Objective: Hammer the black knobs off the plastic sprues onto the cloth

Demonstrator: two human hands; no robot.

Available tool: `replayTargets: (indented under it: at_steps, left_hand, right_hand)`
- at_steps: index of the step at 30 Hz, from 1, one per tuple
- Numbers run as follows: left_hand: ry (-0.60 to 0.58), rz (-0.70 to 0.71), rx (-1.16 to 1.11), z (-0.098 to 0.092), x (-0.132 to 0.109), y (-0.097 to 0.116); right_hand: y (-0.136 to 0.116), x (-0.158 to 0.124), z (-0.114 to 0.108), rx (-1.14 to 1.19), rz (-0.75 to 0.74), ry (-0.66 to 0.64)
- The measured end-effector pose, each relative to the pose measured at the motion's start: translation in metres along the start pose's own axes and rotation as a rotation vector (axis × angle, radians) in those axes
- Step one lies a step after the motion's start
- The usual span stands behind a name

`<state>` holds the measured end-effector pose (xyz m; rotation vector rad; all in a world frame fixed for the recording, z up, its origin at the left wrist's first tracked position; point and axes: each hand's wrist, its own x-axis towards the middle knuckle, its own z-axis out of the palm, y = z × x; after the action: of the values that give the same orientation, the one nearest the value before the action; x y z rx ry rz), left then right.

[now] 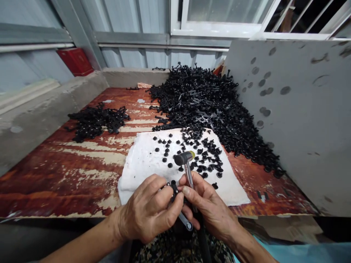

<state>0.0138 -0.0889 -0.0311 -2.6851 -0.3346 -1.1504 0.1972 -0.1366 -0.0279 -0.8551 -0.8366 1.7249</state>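
My left hand (149,210) is closed, pinching a small black plastic part (173,188) over the near edge of a white cloth (142,164). My right hand (211,206) is closed round the metal handle of a small hammer (184,158), whose black and yellow head points up over the cloth; its thumb also touches the black part. Both hands meet at the part. Several small black round pieces (204,153) lie scattered on the cloth beyond the hammer head.
A big heap of black plastic parts (208,102) fills the back right of the worn red wooden bench (68,171). A smaller black heap (95,120) lies at the left. A grey board (301,120) stands on the right, a concrete ledge on the left.
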Motion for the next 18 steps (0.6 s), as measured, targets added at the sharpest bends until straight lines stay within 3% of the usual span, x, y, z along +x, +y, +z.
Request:
replayTargets:
  at_steps: [3, 7, 9, 11, 13, 15, 18]
  left_hand:
    - [0.000, 0.038, 0.038, -0.001, -0.003, -0.001]
    - [-0.014, -0.018, 0.046, -0.002, 0.000, 0.004]
    - [-0.004, -0.156, 0.003, -0.004, 0.001, 0.011]
    - [-0.047, -0.419, -0.081, -0.008, 0.003, 0.018]
    - [-0.198, -0.719, -0.202, -0.014, 0.008, 0.019]
    - [-0.421, -0.942, -0.326, -0.021, 0.019, 0.016]
    - [-0.653, -1.046, -0.385, -0.027, 0.038, 0.006]
  right_hand:
    - [0.001, -0.004, -0.001, 0.022, -0.017, -0.047]
    - [0.004, -0.005, -0.001, 0.001, -0.061, 0.009]
    - [0.005, -0.005, -0.001, -0.053, -0.080, 0.092]
    - [0.005, -0.004, -0.001, -0.128, -0.089, 0.173]
    - [0.004, -0.003, -0.001, -0.196, -0.098, 0.207]
    - [0.004, -0.002, 0.001, -0.246, -0.108, 0.199]
    - [0.005, 0.000, 0.005, -0.289, -0.112, 0.161]
